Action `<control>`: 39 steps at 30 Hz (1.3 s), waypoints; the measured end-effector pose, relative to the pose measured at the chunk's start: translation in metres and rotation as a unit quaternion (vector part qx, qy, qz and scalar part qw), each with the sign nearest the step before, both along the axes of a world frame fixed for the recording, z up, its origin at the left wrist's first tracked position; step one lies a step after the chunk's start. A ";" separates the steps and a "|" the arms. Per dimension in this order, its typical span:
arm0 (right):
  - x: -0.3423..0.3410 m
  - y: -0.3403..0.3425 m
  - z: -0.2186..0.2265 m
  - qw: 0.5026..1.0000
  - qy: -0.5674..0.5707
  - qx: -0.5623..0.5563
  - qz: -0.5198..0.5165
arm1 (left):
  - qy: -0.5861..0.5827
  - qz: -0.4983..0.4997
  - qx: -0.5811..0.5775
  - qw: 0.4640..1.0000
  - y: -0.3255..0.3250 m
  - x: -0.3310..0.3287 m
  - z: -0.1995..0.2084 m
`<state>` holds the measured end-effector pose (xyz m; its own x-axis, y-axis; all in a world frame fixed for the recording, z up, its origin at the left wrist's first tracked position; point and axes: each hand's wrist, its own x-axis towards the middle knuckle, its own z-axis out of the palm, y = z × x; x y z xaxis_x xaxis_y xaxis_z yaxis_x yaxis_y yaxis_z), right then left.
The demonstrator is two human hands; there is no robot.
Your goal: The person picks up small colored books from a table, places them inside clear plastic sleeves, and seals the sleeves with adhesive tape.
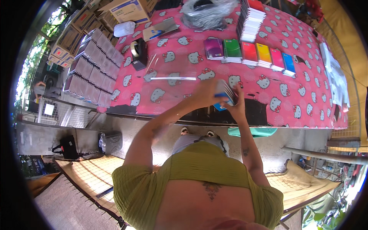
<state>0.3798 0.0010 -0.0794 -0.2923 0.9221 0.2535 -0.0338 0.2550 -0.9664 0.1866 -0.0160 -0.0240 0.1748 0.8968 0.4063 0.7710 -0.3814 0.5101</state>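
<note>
In the head view, the left hand [207, 94] and right hand [238, 103] have their fingers closed around a blue-edged notebook bundle [226, 92], over the near edge of the bench [283, 119]. Beyond it sits a row of coloured notebooks [249, 53].

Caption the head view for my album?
Left hand and right hand hold a notebook stack at a pink table, near colourful notebooks.

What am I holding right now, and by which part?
A small stack of notebooks: left hand at its left side, right hand at its right.
</note>
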 end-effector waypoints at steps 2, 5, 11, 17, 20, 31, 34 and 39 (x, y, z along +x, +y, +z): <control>-0.017 -0.006 0.015 0.959 0.184 -0.203 0.070 | -0.229 0.100 -0.126 0.960 -0.016 -0.037 -0.007; -0.073 -0.003 -0.004 0.935 0.102 -0.302 0.156 | -0.385 0.212 -0.230 0.869 -0.043 -0.101 -0.035; -0.180 0.024 -0.010 0.912 -0.013 -0.357 0.204 | -0.266 0.308 -0.265 0.874 -0.052 -0.197 -0.034; -0.218 0.053 -0.013 0.935 -0.256 -0.216 0.112 | -0.061 0.400 -0.240 0.883 -0.020 -0.224 -0.049; -0.214 0.050 -0.010 0.937 -0.293 -0.180 0.068 | -0.095 0.413 -0.258 0.868 -0.020 -0.239 -0.058; -0.205 0.033 -0.024 0.938 -0.036 -0.342 0.040 | -0.454 0.323 -0.261 0.789 -0.028 -0.266 -0.078; -0.184 0.009 -0.016 0.963 -0.167 -0.155 0.144 | -0.396 0.259 -0.166 0.865 -0.069 -0.283 -0.089; -0.169 -0.019 -0.026 0.892 -0.306 0.162 0.291 | -0.032 -0.059 -0.167 0.984 -0.130 -0.290 -0.081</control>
